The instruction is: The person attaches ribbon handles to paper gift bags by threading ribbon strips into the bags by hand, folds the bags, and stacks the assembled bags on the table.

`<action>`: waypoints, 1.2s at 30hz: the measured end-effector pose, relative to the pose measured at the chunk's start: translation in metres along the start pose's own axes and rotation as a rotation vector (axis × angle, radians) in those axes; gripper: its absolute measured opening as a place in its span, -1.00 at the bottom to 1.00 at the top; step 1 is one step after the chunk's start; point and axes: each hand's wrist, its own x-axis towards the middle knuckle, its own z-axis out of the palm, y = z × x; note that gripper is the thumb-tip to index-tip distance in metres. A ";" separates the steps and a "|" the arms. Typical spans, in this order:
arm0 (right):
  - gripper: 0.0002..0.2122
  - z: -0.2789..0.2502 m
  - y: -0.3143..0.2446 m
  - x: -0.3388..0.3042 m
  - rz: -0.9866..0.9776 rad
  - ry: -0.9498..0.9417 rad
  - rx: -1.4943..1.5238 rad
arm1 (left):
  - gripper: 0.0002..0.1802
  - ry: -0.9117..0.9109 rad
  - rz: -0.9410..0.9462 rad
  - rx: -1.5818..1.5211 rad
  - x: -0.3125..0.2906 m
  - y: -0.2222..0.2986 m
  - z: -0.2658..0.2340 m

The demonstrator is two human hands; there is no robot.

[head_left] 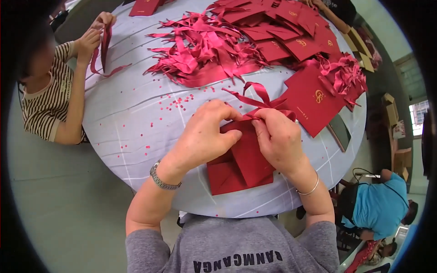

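Observation:
A dark red folded card (pixel 243 161) lies on the round table (pixel 136 132) right in front of me. My left hand (pixel 207 132) pinches its upper left edge, a metal watch on the wrist. My right hand (pixel 277 139) presses on its upper right, fingers closed on a red ribbon (pixel 257 98) that loops up from the card's top. A bangle sits on that wrist.
A heap of loose red ribbons (pixel 205 50) fills the table's far middle. Several red cards (pixel 282 32) lie spread at the far right, one larger card (pixel 312 102) beside my right hand. A person in a striped shirt (pixel 45 98) handles a ribbon at the left. Another person in blue (pixel 378 207) crouches lower right.

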 end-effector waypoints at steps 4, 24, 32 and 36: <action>-0.87 0.001 0.003 -0.004 -0.035 0.049 -0.017 | -0.74 -0.035 -0.055 -0.031 -0.001 -0.002 0.005; -0.96 0.007 -0.002 -0.005 0.060 -0.159 0.108 | -0.80 -0.095 -0.256 -0.286 0.003 -0.009 0.001; -0.92 0.005 -0.011 0.008 0.176 -0.280 -0.036 | -0.85 0.120 0.076 0.033 -0.005 -0.002 0.018; -0.89 0.005 -0.018 0.020 0.210 -0.363 -0.183 | -0.83 0.276 0.196 0.247 -0.009 -0.001 0.026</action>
